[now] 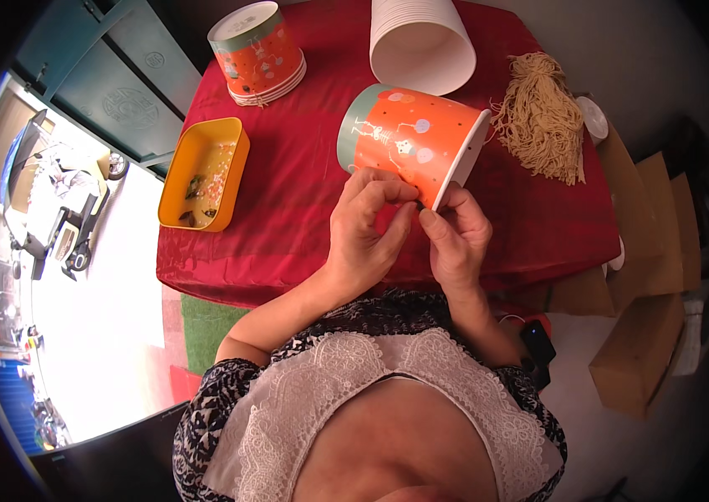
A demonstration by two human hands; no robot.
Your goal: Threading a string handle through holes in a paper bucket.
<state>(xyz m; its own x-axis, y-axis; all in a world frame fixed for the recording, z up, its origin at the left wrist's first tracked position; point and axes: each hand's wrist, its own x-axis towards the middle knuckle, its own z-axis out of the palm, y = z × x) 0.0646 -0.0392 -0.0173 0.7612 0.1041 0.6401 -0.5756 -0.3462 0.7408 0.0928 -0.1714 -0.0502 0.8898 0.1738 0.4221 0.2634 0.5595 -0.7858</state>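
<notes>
An orange paper bucket (409, 130) with a green base band and a white rim lies tilted on its side, its mouth turned to the right. My left hand (367, 222) is closed in a pinch at the bucket's wall, close to the lower part of the rim. Between its fingertips is a small dark bit (420, 205), too small to name. On the other side of that spot, my right hand (459, 238) grips the rim with its thumb outside; its other fingertips are partly hidden.
A red-covered table (288, 234) bears a yellow tray (167, 188) of small loose pieces at left. Behind stand upside-down orange buckets (258, 71) and a lying stack of white buckets (421, 58). Beige cords (545, 117) lie at right. Cardboard boxes (639, 356) flank the table's right side.
</notes>
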